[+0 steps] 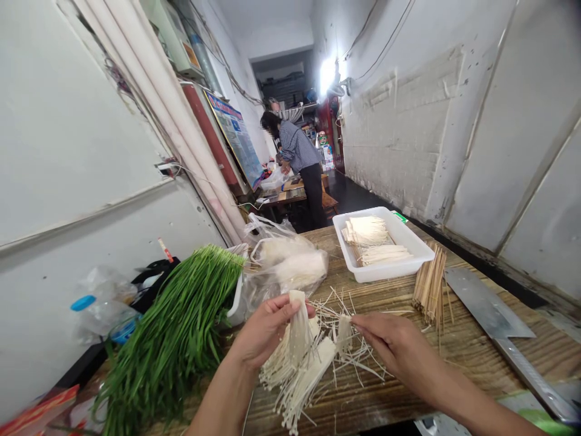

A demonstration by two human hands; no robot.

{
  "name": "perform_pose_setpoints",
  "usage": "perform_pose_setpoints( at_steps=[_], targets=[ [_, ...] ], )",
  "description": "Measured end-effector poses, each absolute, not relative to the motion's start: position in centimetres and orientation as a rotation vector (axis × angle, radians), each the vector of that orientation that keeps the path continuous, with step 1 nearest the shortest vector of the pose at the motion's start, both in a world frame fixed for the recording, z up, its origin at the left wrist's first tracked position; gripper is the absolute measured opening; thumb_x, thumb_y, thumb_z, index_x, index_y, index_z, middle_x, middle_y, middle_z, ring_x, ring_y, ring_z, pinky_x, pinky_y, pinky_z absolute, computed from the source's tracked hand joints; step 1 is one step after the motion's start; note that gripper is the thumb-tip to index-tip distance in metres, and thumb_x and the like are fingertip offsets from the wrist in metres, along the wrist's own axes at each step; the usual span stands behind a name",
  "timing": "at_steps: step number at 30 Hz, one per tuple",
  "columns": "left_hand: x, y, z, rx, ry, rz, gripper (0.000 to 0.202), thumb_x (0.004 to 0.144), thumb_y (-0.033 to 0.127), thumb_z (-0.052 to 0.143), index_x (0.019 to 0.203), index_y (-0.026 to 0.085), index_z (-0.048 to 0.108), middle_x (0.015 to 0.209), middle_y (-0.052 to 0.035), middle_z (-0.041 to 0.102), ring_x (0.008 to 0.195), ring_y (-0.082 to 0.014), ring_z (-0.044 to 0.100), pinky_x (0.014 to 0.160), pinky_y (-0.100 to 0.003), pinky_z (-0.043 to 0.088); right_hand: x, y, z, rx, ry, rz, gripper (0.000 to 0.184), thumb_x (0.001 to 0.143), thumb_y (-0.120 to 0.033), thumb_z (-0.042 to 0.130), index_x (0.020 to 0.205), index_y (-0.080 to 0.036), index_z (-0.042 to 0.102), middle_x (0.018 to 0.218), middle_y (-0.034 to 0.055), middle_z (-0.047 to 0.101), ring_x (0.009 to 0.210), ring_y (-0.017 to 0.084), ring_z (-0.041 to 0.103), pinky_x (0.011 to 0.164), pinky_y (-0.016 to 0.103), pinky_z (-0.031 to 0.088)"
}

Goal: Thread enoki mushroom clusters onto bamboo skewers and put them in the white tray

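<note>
Left hand: My left hand [265, 330] sat low in the middle of the frame. Thumb and fingers were closed on the enoki bundle [298, 327] near its cut end, and the stems hung toward the lower edge.
Right hand: My right hand [393, 346] lay just right of centre, fingertips pinched narrow on the small tuft [344, 332] (only a thin pull of stems). The tuft stood close beside the bundle; whether the two were joined I could not tell.
Loose enoki: The loose enoki [308, 378] lay in a heap on the table below and between my hands, with thin single strands scattered around it.
Table: The wooden table [454, 354] filled the lower half of the frame.
Tray: The white tray [385, 271] stood above and right of centre, well apart from both hands, with two flat stacks of enoki inside.
Skewers: The bamboo skewers [429, 287] lay in a bunch just beside the tray's near right corner.
Cleaver: The cleaver [488, 315] lay flat at the right, blade toward the skewers and handle running to the lower right corner.
Chives: The chives [177, 333] lay in a thick green sheaf at the lower left.
Bag: The plastic bag [285, 266] sat just above my left hand, holding more enoki.
Bottle: The clear bottle [97, 303] with a blue cap lay at the far left.
Other person: A person in a striped shirt [297, 151] stood at another table in the upper middle.
</note>
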State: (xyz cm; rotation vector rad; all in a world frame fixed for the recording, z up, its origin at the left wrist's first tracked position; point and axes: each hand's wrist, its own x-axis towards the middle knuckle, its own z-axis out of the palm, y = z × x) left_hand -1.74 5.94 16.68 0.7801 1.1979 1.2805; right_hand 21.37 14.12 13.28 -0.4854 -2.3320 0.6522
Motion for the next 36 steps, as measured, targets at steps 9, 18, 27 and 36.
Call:
perform_pose_setpoints(
  at_steps=[9, 18, 27, 36],
  targets=[
    [-1.5, 6.5, 16.4, 0.799, 1.218, 1.285, 0.025, 0.075, 0.032, 0.068, 0.089, 0.012, 0.071, 0.078, -0.0079, 0.069, 0.069, -0.0133, 0.057, 0.068, -0.025, 0.041, 21.7, 14.3, 13.4, -0.505, -2.335, 0.647, 0.028, 0.093, -0.021, 0.039, 0.097, -0.018, 0.066, 0.079, 0.0066, 0.069, 0.072, 0.018, 0.065, 0.067, 0.029, 0.050],
    [-1.0, 6.7, 17.0, 0.923, 1.294, 1.275, 0.025, 0.075, 0.035, 0.067, 0.085, 0.013, 0.073, 0.077, -0.0070, 0.069, 0.071, -0.0144, 0.056, 0.070, -0.026, 0.039, 21.9, 14.4, 13.6, -0.489, -2.314, 0.663, 0.027, 0.093, -0.021, 0.040, 0.094, -0.018, 0.067, 0.081, 0.0065, 0.069, 0.074, 0.018, 0.065, 0.071, 0.028, 0.050],
    [-0.8, 6.7, 17.3, 0.971, 1.365, 1.236, 0.025, 0.071, 0.037, 0.069, 0.080, 0.014, 0.074, 0.075, -0.0062, 0.069, 0.076, -0.0171, 0.055, 0.074, -0.028, 0.038, 22.1, 14.5, 13.9, -0.502, -2.340, 0.686, 0.027, 0.093, -0.021, 0.039, 0.093, -0.019, 0.066, 0.079, 0.0056, 0.068, 0.069, 0.017, 0.063, 0.065, 0.027, 0.047],
    [-0.7, 7.2, 17.3, 0.981, 1.327, 1.182, 0.025, 0.072, 0.036, 0.069, 0.084, 0.014, 0.074, 0.083, -0.0072, 0.071, 0.077, -0.0171, 0.056, 0.075, -0.028, 0.040, 22.4, 15.6, 14.0, -0.437, -2.345, 0.731, 0.028, 0.093, -0.023, 0.040, 0.096, -0.018, 0.068, 0.079, 0.0062, 0.068, 0.071, 0.015, 0.063, 0.065, 0.026, 0.047]
  ],
)
